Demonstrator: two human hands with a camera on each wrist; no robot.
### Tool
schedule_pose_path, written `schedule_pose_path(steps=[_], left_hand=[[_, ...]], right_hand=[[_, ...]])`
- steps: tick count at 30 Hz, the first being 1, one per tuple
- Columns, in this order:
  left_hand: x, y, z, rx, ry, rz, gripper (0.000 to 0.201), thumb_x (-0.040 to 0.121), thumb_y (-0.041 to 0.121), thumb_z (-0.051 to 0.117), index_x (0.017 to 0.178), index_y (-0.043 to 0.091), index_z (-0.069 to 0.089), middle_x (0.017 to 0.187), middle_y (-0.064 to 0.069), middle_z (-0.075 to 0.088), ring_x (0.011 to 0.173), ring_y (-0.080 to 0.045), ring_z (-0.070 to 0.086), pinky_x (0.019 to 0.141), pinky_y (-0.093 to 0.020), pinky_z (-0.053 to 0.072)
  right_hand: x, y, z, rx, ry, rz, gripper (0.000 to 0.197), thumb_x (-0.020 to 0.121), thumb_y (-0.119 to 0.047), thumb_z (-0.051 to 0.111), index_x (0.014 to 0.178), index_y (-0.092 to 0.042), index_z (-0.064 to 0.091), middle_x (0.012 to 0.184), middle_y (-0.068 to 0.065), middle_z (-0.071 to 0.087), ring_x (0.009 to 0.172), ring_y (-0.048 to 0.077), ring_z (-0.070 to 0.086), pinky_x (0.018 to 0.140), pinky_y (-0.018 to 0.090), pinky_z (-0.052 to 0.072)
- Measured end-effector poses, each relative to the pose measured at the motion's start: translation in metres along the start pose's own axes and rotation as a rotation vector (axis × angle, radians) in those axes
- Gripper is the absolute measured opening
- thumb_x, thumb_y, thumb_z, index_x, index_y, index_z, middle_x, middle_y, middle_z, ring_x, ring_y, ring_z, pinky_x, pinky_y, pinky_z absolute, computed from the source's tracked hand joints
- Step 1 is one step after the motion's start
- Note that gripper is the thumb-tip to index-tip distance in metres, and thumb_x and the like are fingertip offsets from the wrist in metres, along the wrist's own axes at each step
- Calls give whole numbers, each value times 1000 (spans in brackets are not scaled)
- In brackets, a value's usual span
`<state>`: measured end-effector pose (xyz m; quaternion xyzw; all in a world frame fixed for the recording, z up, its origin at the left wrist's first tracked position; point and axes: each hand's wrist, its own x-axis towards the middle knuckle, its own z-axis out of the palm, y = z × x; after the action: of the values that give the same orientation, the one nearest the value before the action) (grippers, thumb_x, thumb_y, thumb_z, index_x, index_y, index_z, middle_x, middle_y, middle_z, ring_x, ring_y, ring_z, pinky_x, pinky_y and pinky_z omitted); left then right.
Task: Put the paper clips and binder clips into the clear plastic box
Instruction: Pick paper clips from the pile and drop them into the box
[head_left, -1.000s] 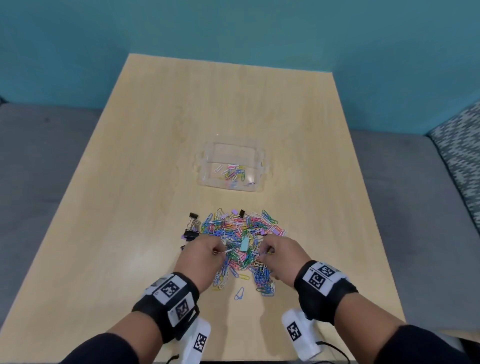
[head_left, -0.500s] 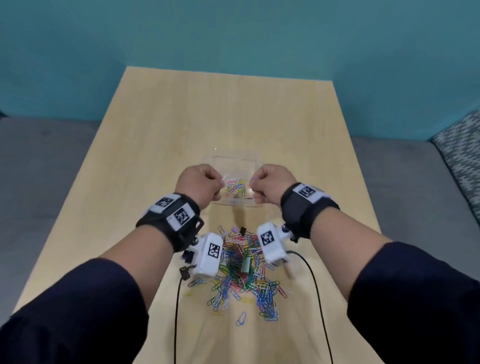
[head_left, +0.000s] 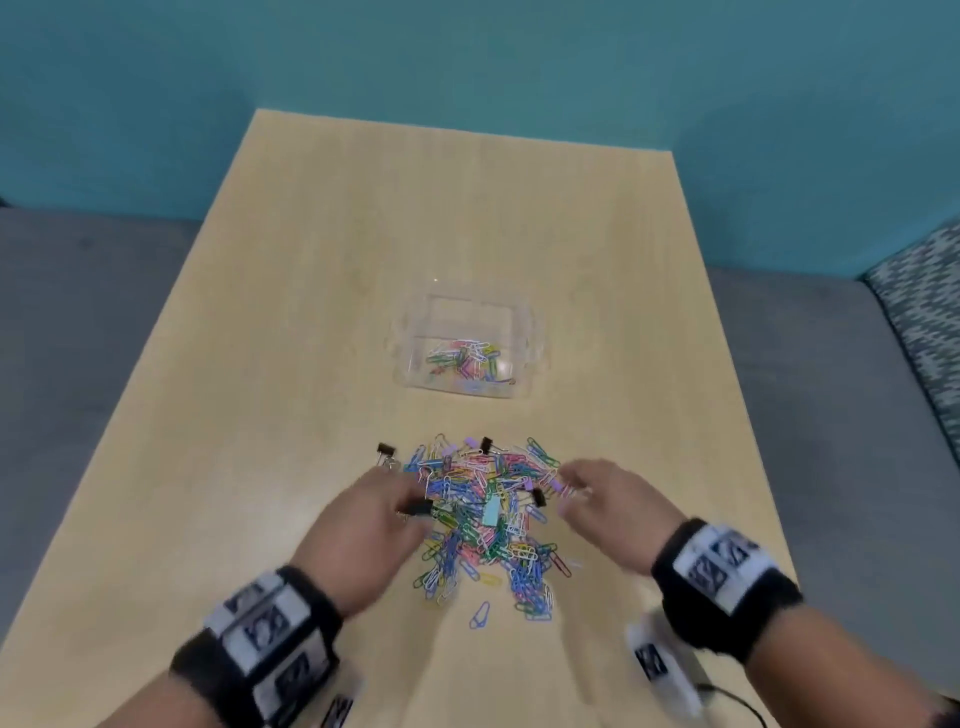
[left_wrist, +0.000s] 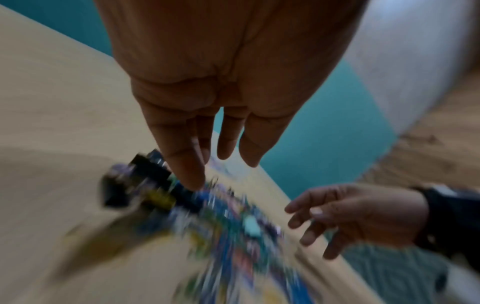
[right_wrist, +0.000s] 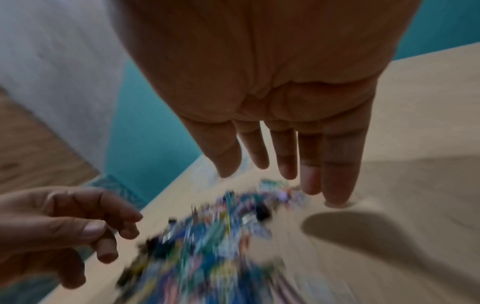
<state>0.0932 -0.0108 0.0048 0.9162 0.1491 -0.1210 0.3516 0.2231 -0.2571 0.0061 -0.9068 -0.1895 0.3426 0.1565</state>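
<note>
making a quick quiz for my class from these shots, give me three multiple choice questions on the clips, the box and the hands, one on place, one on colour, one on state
1. Where does the clear plastic box stand relative to the pile of clips?
A. beyond the pile, farther from the person
B. left of the pile
C. on top of the pile

2. What colour is the wall behind the table?
A. white
B. teal
C. red

3. How is the right hand?
A. a tight fist
B. fingers spread and relaxed, holding nothing
C. gripping the box

Key: 1 A, the head view shows the box past the pile's far edge. 2 B, teal fills the top of the head view. 3 B, both wrist views show its fingers loose above the pile; the left hand reaches into the pile's other side.
</note>
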Motion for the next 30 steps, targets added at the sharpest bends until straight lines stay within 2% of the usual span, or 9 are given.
schedule_pose_path(steps=[3,7,9,11,16,20,24,28,30], left_hand=[[-41,-14,39,146,-98,-43,48,79,51,55,120,26,52,108,5,48,90,-15,57,82,-31,46],[-55,-13,73,220,-66,-5,77,74,52,66,138,30,30,114,3,41,101,-21,45,88,-31,43],[-49,-9,82,233,-17,9,85,75,52,66,143,32,20,117,4,37,105,-20,38,92,-29,41],[-36,-4,86,244,15,15,86,76,49,66,145,30,16,121,3,35,109,-19,34,94,-29,40],[-3,6,87,260,44,36,64,80,41,66,135,24,36,113,-1,39,104,-20,36,90,-31,41],[5,4,86,239,36,33,38,86,31,62,120,19,50,108,-4,43,99,-23,42,85,-34,43],[6,-2,86,268,45,54,18,88,27,59,100,15,57,98,-5,47,89,-26,49,71,-34,40],[4,-3,83,263,65,73,7,87,17,57,91,12,60,90,-7,50,82,-29,51,62,-32,31],[4,-4,82,257,71,71,4,85,12,58,87,11,61,85,-7,50,74,-30,53,58,-31,31]], right_hand=[[-33,15,44,-54,-72,45,59,81,-40,58,136,-28,40,121,1,46,103,20,57,91,32,44],[-49,5,89,1,34,23,83,71,-48,70,139,-34,25,118,-2,32,108,24,48,95,34,43],[-45,-9,102,-18,85,6,90,75,-43,70,145,-32,15,123,-2,30,110,23,42,96,33,42],[-36,-21,108,-72,127,-12,88,81,-38,67,148,-28,10,128,0,28,112,23,39,94,33,43],[-12,-37,106,-129,187,-67,57,89,-22,56,139,-22,29,125,5,34,106,26,43,88,35,45],[-5,-40,100,-129,200,-62,29,85,-5,50,111,-15,48,116,8,41,91,26,45,73,36,43],[-7,-37,95,-144,170,-75,26,80,0,54,103,-13,49,107,7,43,77,23,36,63,31,31],[-9,-34,90,-121,164,-65,20,83,-3,55,89,-18,42,93,0,36,72,25,39,61,32,32],[-9,-33,89,-92,160,-56,14,86,-6,52,85,-16,41,92,2,41,75,28,45,61,34,37]])
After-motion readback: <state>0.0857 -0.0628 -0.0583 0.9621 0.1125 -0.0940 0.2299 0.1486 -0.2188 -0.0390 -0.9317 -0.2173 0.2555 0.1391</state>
